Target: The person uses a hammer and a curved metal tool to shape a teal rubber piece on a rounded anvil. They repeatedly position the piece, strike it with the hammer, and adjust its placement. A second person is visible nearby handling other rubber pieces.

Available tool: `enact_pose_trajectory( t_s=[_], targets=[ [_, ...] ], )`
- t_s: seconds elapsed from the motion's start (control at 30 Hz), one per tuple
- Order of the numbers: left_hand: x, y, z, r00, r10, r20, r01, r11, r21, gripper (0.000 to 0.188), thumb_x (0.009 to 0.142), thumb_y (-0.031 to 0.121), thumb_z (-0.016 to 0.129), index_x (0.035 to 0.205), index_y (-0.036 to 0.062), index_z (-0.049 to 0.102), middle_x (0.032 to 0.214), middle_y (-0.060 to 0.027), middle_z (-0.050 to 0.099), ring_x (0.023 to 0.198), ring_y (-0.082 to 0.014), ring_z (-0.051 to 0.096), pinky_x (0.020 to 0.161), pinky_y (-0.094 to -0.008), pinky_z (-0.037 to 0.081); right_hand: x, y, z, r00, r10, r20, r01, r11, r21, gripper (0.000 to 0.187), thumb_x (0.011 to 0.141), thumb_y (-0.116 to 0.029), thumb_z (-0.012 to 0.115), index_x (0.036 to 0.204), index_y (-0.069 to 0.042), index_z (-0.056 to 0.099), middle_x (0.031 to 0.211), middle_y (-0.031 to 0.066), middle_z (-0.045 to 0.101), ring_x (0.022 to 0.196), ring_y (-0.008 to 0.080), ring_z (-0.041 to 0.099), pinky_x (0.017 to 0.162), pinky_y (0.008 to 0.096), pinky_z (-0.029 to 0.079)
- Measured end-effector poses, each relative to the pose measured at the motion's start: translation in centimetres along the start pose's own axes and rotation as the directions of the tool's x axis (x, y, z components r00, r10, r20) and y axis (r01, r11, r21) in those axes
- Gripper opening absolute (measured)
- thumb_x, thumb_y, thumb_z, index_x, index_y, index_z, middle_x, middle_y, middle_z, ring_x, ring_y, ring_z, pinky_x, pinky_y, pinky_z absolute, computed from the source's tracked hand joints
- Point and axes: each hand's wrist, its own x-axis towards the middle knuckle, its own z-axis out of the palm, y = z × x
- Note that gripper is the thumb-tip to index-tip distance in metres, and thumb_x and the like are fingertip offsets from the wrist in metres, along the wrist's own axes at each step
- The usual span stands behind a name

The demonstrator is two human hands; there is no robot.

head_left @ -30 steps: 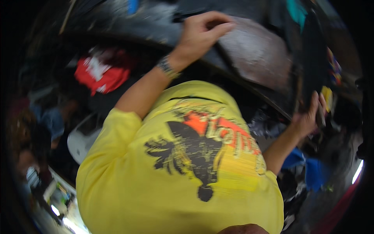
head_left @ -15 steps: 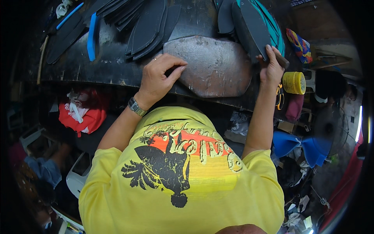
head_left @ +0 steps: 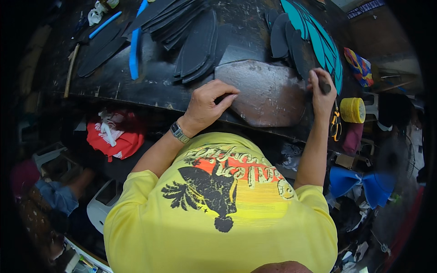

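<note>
My left hand [head_left: 210, 103] rests at the left edge of a worn grey-brown slab [head_left: 266, 93] on the black table. Its thumb and fingers are pinched closed, and anything between them is hidden. At the slab's right side my right hand [head_left: 322, 93] is closed around a dark tool handle [head_left: 325, 88]; its working end cannot be made out. Just beyond that hand lies a black sole-shaped piece [head_left: 298, 55], overlapping the slab's far right corner. Another black piece [head_left: 279, 36] is beside it, with a fan of teal sole-shaped pieces [head_left: 318, 43] to the right.
Several black sole-shaped pieces [head_left: 197, 48] are stacked beyond the slab. Leftward lie a blue strip [head_left: 134, 54] and a wooden-handled tool [head_left: 71, 70]. A yellow tub [head_left: 352, 110] and orange-handled scissors [head_left: 336, 126] are at the right edge. A red bag [head_left: 116, 139] sits below the table.
My right hand has let go of the large black sole-shaped piece, which now lies beyond the slab. The dark handle has turned in that hand. The whole view has shifted.
</note>
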Motion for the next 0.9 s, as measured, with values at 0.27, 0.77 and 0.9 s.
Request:
enact_pose_trajectory(
  t_s=[0.27,0.77,0.9],
  targets=[
    [4.1,-3.2,-4.8,0.996,-0.068,-0.066,0.094,0.72,0.687,0.044,0.087,0.029,0.079,0.123,0.0043,0.071,0.129,-0.0131,0.066,0.12,-0.0331,0.061,0.102,-0.0426,0.049,-4.9,-2.5,0.3,0.977,0.059,0.203,-0.065,0.998,0.023,0.016,0.093,-0.013,0.077,0.101,-0.001,0.069,0.083,-0.0001,0.064,0.075,0.0069,0.058,0.069,0.0221,0.047],
    [6.8,2.0,-7.1,0.935,0.318,-0.16,-0.236,0.89,0.389,0.015,0.092,0.007,0.072,0.107,0.0052,0.077,0.096,-0.0086,0.075,0.084,-0.0222,0.07,0.075,-0.0322,0.055,-8.9,-3.5,-3.6,0.995,0.1,-0.031,-0.095,0.986,0.14,0.02,0.098,-0.019,0.07,0.105,0.0,0.072,0.089,0.0024,0.066,0.078,0.0089,0.06,0.071,0.0231,0.047],
    [5.3,4.1,-1.8,0.994,-0.016,0.107,0.03,0.991,-0.127,0.017,0.096,0.009,0.072,0.11,-0.0006,0.074,0.099,-0.0078,0.073,0.089,-0.0136,0.068,0.079,-0.0254,0.054,-9.4,-5.5,-3.1,0.957,-0.195,-0.216,0.274,0.851,0.447,0.032,0.102,-0.027,0.059,0.101,0.003,0.068,0.089,0.0092,0.062,0.074,0.0136,0.059,0.061,0.0249,0.045]
  ],
)
